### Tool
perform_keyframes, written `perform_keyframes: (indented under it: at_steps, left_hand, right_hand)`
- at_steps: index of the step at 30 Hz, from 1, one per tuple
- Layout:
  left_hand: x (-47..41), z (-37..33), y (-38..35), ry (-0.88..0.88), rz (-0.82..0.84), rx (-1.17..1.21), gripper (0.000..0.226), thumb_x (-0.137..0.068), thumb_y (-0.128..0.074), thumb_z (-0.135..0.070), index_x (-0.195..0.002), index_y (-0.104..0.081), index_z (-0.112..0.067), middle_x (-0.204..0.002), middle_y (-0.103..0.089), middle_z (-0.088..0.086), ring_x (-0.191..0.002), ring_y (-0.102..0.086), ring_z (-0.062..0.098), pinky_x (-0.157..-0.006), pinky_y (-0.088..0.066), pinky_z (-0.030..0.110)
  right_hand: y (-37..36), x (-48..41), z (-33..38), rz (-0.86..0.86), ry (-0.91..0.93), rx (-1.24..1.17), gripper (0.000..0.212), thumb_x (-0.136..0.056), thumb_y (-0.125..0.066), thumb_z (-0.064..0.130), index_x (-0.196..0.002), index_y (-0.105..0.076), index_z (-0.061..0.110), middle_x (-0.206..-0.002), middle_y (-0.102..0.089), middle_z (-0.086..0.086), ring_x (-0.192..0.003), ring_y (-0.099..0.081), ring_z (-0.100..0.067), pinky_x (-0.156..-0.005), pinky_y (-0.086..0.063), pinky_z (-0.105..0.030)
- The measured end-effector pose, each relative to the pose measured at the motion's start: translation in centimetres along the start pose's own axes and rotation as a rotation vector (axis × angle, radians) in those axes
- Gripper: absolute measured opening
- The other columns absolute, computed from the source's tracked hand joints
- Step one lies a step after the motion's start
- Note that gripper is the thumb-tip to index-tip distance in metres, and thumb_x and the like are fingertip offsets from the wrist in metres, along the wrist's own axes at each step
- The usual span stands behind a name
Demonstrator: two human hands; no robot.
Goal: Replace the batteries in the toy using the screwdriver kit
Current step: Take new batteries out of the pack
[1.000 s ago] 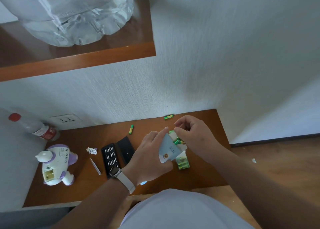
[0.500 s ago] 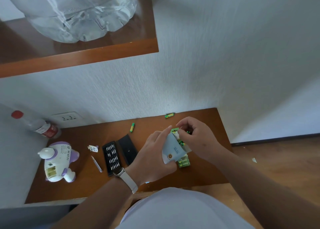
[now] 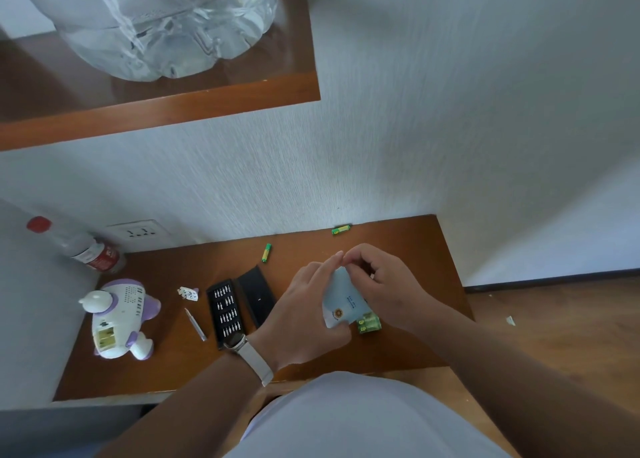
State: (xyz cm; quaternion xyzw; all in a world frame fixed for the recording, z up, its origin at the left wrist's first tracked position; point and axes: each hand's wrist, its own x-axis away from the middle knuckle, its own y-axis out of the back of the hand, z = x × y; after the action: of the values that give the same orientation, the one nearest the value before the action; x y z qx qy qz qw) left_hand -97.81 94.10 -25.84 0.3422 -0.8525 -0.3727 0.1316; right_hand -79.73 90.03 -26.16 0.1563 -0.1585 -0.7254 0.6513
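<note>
A second ago a green cell end showed between the right hand's (image 3: 384, 284) fingertips at the top of the pack (image 3: 343, 305); now those fingers have curled in over that edge and hide it. I judge a fresh cell is being worked loose but is not out yet, so loading the toy (image 3: 117, 319) has to wait.

The left hand (image 3: 304, 315) grips the pack from the left, thumb under its lower corner and forefinger up, touching the right fingertips. The right hand pinches at the pack's top — whether a cell is between the fingers I cannot tell. More green cells (image 3: 369, 322) show at the pack's bottom.

The toy lies well apart to the left on the table (image 3: 415, 249), its bay facing up — beyond the kit (image 3: 225, 313) and driver (image 3: 195, 324).
</note>
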Motion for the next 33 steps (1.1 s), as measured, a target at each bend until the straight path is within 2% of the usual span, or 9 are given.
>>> perform_keyframes:
  at_steps: [3,6,12,17,19,22,25,30,33]
  left_hand:
    - [0.0,-0.5,0.0,-0.002,-0.005,0.032,0.094,-0.068,-0.066,-0.047,-0.141,-0.01,-0.063,-0.116,-0.025,-0.05,-0.116,-0.045,0.004,-0.086,-0.053,0.016]
    - [-0.3,-0.8,-0.2,0.005,-0.009,0.057,0.094,-0.067,-0.066,-0.046,-0.146,-0.015,-0.053,-0.119,-0.026,-0.05,-0.116,-0.046,0.005,-0.09,-0.055,0.023]
    - [-0.5,-0.9,-0.4,0.047,-0.026,0.076,0.098,-0.07,-0.071,-0.043,-0.154,-0.021,-0.036,-0.121,-0.038,-0.028,-0.117,-0.048,0.01,-0.091,-0.057,0.027]
    - [-0.8,-0.7,-0.7,0.098,-0.075,0.076,0.093,-0.075,-0.076,-0.04,-0.154,-0.026,-0.033,-0.124,-0.041,-0.017,-0.119,-0.048,0.011,-0.09,-0.058,0.025]
    - [-1.1,-0.6,-0.8,0.098,-0.103,0.063,0.089,-0.075,-0.074,-0.042,-0.152,-0.032,-0.028,-0.127,-0.044,-0.014,-0.119,-0.048,0.01,-0.09,-0.057,0.026]
    - [-1.4,-0.4,-0.6,0.109,-0.125,0.041,0.085,-0.074,-0.07,-0.05,-0.149,-0.036,-0.029,-0.13,-0.046,-0.014,-0.12,-0.047,0.009,-0.091,-0.058,0.028]
    - [-1.7,-0.3,-0.2,0.091,-0.122,0.031,0.085,-0.073,-0.064,-0.057,-0.149,-0.036,-0.032,-0.13,-0.045,-0.016,-0.122,-0.044,0.006,-0.09,-0.058,0.029]
    - [-2.1,-0.3,0.2,0.041,-0.132,-0.021,0.085,-0.074,-0.063,-0.055,-0.151,-0.037,-0.031,-0.129,-0.043,-0.019,-0.123,-0.039,0.0,-0.09,-0.057,0.024]
    - [-2.3,-0.6,0.2,0.006,-0.131,-0.073,0.084,-0.074,-0.063,-0.054,-0.15,-0.038,-0.031,-0.129,-0.048,-0.014,-0.117,-0.038,-0.003,-0.087,-0.054,0.018]
  right_hand:
    - [-0.3,-0.3,-0.1,-0.009,-0.035,0.04,0.014,-0.099,-0.043,0.038,-0.094,-0.055,0.04,-0.083,-0.062,0.01,-0.07,-0.062,-0.009,-0.055,-0.054,-0.029]
    - [-0.5,-0.6,0.1,-0.008,-0.029,0.039,0.015,-0.097,-0.041,0.044,-0.089,-0.053,0.041,-0.083,-0.058,0.013,-0.073,-0.058,-0.007,-0.059,-0.051,-0.027]
    - [-0.1,-0.6,0.0,-0.011,-0.01,0.016,0.005,-0.094,-0.049,0.042,-0.092,-0.051,0.045,-0.087,-0.052,0.012,-0.074,-0.05,0.0,-0.059,-0.045,-0.015]
    - [0.5,-0.6,-0.4,-0.194,-0.066,-0.014,0.007,-0.095,-0.054,0.028,-0.099,-0.054,0.034,-0.097,-0.052,0.01,-0.087,-0.055,-0.006,-0.068,-0.047,-0.014]
    - [0.9,-0.5,-0.5,-0.226,-0.131,-0.047,0.009,-0.097,-0.054,0.025,-0.099,-0.053,0.034,-0.097,-0.054,0.009,-0.087,-0.056,-0.008,-0.065,-0.047,-0.011]
    - [1.7,-0.4,-0.8,-0.192,-0.289,-0.195,0.007,-0.099,-0.052,0.03,-0.097,-0.058,0.032,-0.092,-0.061,0.006,-0.083,-0.061,-0.01,-0.06,-0.049,-0.012]
    - [2.4,0.0,-0.9,-0.079,-0.405,-0.445,0.021,-0.101,-0.049,0.032,-0.098,-0.067,0.022,-0.088,-0.068,-0.002,-0.071,-0.062,-0.007,-0.059,-0.051,-0.017]
    - [2.9,0.7,-0.7,0.024,-0.378,-0.532,0.026,-0.102,-0.049,0.036,-0.1,-0.07,0.019,-0.079,-0.069,0.002,-0.061,-0.057,-0.008,-0.056,-0.049,-0.022]
    - [2.9,0.8,-0.7,0.012,-0.333,-0.453,0.022,-0.1,-0.051,0.036,-0.101,-0.067,0.021,-0.084,-0.07,-0.006,-0.061,-0.057,-0.009,-0.055,-0.049,-0.021]
